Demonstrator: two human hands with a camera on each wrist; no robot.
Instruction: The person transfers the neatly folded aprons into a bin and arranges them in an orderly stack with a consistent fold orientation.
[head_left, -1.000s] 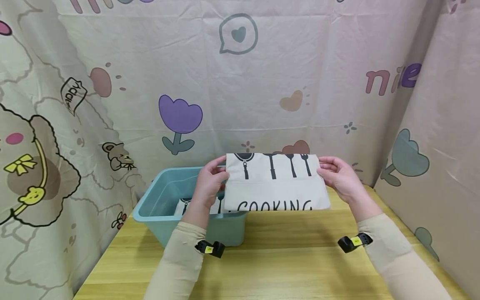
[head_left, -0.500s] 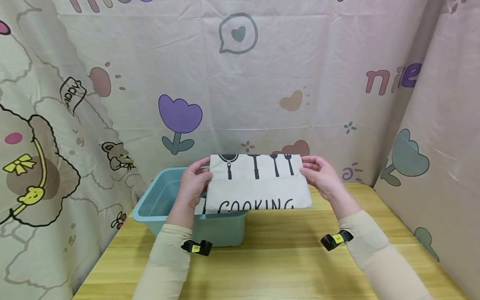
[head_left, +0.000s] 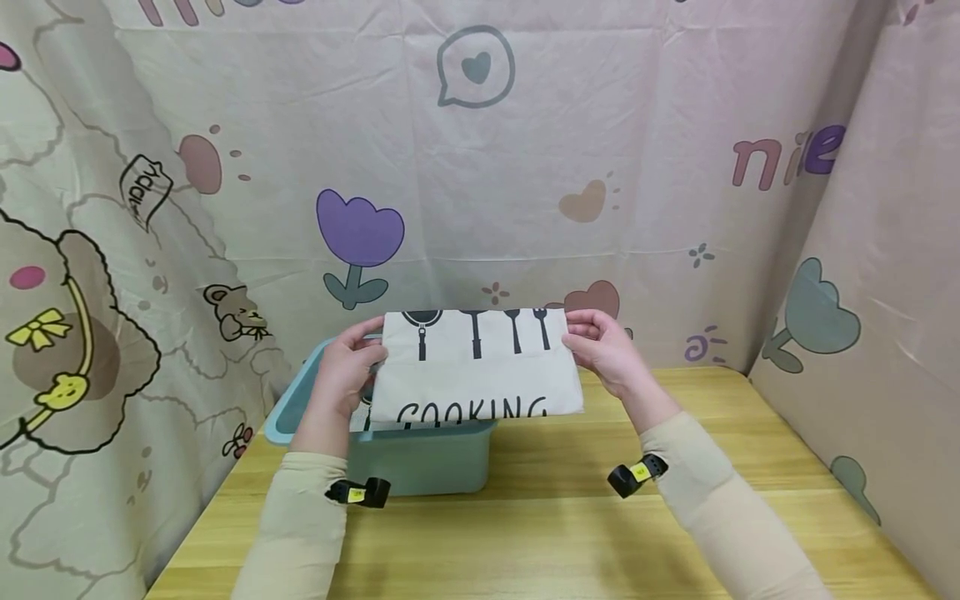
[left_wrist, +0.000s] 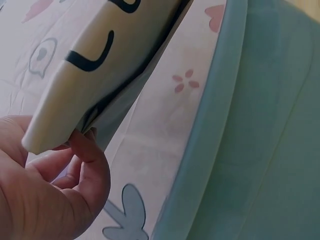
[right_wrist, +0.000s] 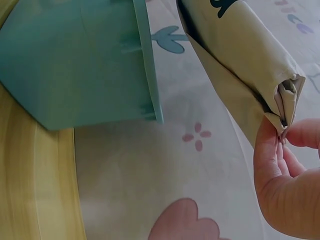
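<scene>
A folded white cloth, printed with dark kitchen utensils and the word COOKING, is held up by both hands above a blue-green plastic bin. At its left edge, my left hand pinches it between thumb and fingers. My right hand pinches the opposite edge; in the right wrist view several folded layers show at that end of the cloth. Inside the bin, part of another printed white cloth shows beside the left wrist. The held cloth hides most of the bin's opening.
The bin stands on the left of a wooden table. A patterned fabric curtain hangs behind the table and along both sides. Each wrist carries a small black camera on a strap.
Both hands have carried the folded cloth steadily leftward, from partly right of the bin to over it. The bin has stayed in place.
</scene>
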